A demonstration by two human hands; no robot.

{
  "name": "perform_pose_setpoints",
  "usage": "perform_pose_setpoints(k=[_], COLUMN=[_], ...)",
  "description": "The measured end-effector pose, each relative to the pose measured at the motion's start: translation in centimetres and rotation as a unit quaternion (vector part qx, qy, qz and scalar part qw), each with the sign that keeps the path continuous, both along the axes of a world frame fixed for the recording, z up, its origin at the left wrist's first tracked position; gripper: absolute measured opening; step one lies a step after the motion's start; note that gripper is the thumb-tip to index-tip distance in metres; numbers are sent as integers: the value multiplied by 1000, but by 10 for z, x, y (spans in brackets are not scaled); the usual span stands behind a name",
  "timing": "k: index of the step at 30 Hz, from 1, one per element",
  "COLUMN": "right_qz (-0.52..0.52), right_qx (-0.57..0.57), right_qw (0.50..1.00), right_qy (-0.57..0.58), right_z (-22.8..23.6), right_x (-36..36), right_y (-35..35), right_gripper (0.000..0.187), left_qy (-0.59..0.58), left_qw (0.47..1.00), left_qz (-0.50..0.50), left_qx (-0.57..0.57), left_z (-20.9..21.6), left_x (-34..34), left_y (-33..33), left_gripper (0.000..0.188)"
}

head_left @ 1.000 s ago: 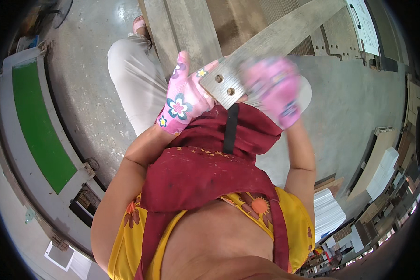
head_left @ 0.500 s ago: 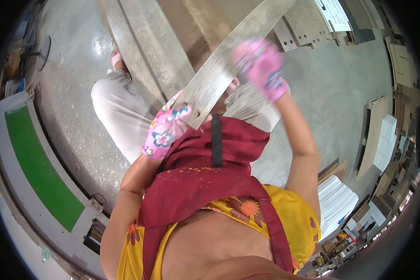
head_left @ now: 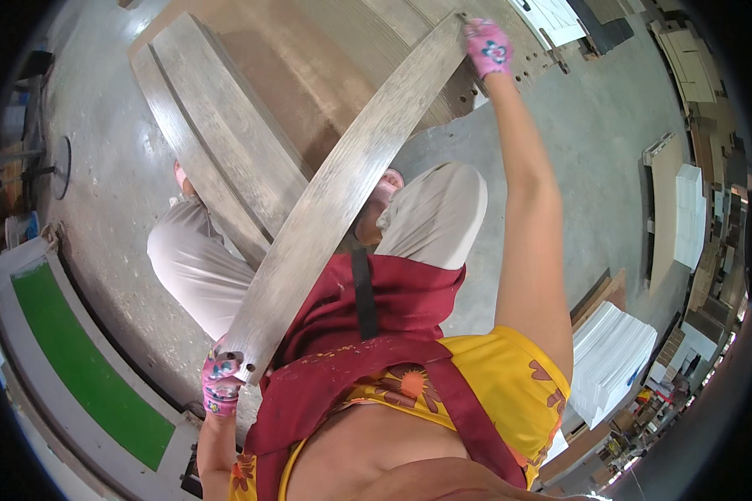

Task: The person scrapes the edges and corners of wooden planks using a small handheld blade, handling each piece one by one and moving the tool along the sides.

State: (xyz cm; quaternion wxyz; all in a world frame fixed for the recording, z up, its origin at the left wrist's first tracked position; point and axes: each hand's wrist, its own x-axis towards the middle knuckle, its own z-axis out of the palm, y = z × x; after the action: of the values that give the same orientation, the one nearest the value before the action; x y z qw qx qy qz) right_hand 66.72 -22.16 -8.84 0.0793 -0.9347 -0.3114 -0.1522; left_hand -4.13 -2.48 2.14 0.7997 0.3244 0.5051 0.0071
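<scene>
A long grey wood-grain board (head_left: pixel 342 192) slants across my lap, from lower left to upper right. My left hand (head_left: pixel 220 380), in a pink flowered glove, grips its near end, beside two dark holes. At the far end my right hand (head_left: pixel 488 48), gloved alike, closes round the board's tip with the arm stretched out. Part of the fingers on both hands is hidden by the board. Under and left of it lie more grey boards (head_left: pixel 226 108), stacked side by side between my legs.
Brown sheet material (head_left: pixel 301 75) covers the floor ahead. A white panel with a green strip (head_left: pixel 83 359) stands at the left. To the right are a stack of white boards (head_left: pixel 614 359) and leaning panels (head_left: pixel 673 200). A round black base (head_left: pixel 61 167) sits far left.
My right hand has gone from blurred motion beside the board to its far end. My left hand has drawn the near end down and left, and more of the board shows.
</scene>
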Motion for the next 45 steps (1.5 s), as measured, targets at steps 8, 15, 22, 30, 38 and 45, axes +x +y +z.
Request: perform_pose_setpoints(k=[8, 15, 22, 30, 38, 45], right_qz=[323, 118, -45, 156, -184, -224], right_qx=[167, 60, 108, 95, 352, 654], right_qw=[931, 991, 989, 977, 900, 700], right_qy=[-9, -7, 88, 113, 177, 179], right_z=[27, 9, 18, -7, 28, -22], right_x=[-136, -38, -1, -75, -11, -93], right_y=[36, 46, 15, 26, -38, -108], right_gripper=[15, 20, 27, 22, 22, 18], left_qy=[-116, 4, 128, 145, -52, -67], left_qw=[977, 977, 940, 877, 957, 626], left_qz=[179, 190, 120, 32, 86, -290], left_qx=[12, 102, 291, 457, 272, 721], left_z=[-21, -11, -20, -31, 21, 82], left_x=[-22, -1, -2, -13, 43, 90], left_y=[18, 16, 20, 31, 32, 51], left_gripper=[52, 33, 41, 51, 43, 35])
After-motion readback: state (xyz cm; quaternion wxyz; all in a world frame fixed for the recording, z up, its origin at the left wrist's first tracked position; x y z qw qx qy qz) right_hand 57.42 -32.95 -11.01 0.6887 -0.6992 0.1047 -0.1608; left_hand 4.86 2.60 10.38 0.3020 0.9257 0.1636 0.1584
